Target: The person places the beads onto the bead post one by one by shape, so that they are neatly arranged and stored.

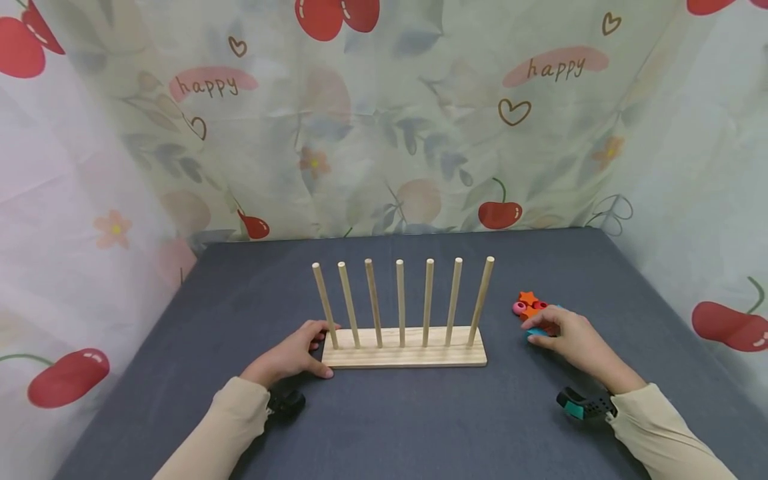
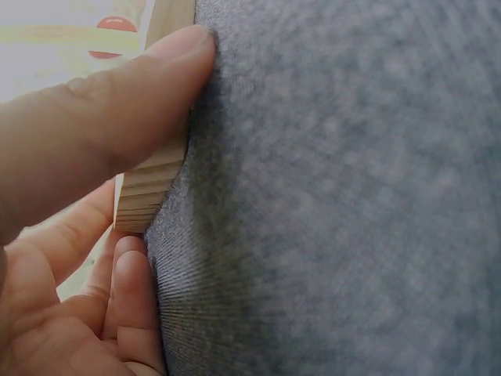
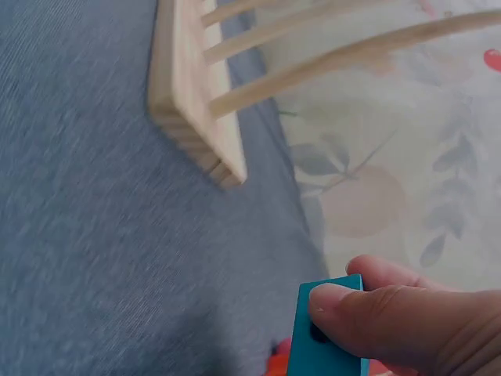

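Note:
A light wooden base (image 1: 403, 360) with several upright pegs stands mid-table. At its left end my left hand (image 1: 287, 355) grips it, the thumb along the front edge and the fingers behind; the left wrist view shows the thumb against the wooden end (image 2: 149, 192). To the right of the base, my right hand (image 1: 573, 340) pinches a blue block (image 1: 537, 331). Close up in the right wrist view, the thumb lies over a dark hole in the block (image 3: 317, 356). All the pegs are bare.
Behind the right hand lies a small group of beads, among them an orange star (image 1: 528, 298) and a pink bead (image 1: 519, 309). The dark grey cloth (image 1: 420, 427) covers the table, and a printed curtain (image 1: 372, 133) hangs behind it.

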A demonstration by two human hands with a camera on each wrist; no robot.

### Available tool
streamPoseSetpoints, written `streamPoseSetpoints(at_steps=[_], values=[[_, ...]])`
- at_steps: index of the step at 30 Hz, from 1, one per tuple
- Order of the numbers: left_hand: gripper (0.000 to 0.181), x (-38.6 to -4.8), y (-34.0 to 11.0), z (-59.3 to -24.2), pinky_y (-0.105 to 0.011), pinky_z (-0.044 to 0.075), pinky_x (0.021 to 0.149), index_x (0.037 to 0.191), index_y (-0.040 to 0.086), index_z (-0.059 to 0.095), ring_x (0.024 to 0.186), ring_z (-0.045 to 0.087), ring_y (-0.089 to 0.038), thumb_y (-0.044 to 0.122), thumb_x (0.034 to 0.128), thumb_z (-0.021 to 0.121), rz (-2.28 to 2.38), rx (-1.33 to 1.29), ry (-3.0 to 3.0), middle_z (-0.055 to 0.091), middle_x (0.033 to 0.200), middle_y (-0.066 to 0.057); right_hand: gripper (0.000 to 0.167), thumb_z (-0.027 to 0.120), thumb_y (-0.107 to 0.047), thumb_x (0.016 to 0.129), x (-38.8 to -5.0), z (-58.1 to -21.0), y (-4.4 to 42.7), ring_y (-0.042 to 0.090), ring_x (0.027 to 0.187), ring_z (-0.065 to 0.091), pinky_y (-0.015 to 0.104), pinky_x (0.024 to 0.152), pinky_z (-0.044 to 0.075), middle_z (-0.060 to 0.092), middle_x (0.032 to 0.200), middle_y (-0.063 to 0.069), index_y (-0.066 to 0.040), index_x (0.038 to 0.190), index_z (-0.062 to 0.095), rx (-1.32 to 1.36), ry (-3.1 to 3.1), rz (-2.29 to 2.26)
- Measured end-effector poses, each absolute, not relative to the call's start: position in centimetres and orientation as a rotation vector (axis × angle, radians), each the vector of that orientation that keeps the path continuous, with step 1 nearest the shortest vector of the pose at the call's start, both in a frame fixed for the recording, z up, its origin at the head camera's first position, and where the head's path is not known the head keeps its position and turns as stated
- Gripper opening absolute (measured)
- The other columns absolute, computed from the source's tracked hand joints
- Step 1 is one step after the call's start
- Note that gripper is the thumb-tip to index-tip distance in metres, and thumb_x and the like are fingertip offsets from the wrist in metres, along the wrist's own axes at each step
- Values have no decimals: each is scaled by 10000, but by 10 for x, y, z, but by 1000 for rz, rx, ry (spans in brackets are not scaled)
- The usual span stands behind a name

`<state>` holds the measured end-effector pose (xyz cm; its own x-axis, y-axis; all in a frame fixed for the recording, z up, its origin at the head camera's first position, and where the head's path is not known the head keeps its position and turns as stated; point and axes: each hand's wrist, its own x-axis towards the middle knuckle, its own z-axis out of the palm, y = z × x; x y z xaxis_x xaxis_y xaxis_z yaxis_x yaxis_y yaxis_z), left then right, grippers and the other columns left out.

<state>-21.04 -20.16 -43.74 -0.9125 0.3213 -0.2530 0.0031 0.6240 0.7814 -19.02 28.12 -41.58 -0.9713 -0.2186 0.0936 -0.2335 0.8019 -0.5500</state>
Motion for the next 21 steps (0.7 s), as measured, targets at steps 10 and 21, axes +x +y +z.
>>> streamPoseSetpoints(at_steps=[10,21], values=[[831,-211,-201,-438,-527,324,1057,1386,111,484,1218,394,-307,59,658,882,1194,267,2475,409,1311,-144,307,702,-131,883,-180,-386,266,177,867,706,319,714,573,531,1289,238,10,1145,628,314,-2879,1438],[835,-210,-202,-437,-534,328,1056,1396,103,474,1223,394,-319,79,667,881,1174,279,2485,407,1311,-151,348,708,-263,885,-169,-329,243,53,873,677,226,732,546,680,1071,-75,-67,1165,647,352,-2642,1548]])
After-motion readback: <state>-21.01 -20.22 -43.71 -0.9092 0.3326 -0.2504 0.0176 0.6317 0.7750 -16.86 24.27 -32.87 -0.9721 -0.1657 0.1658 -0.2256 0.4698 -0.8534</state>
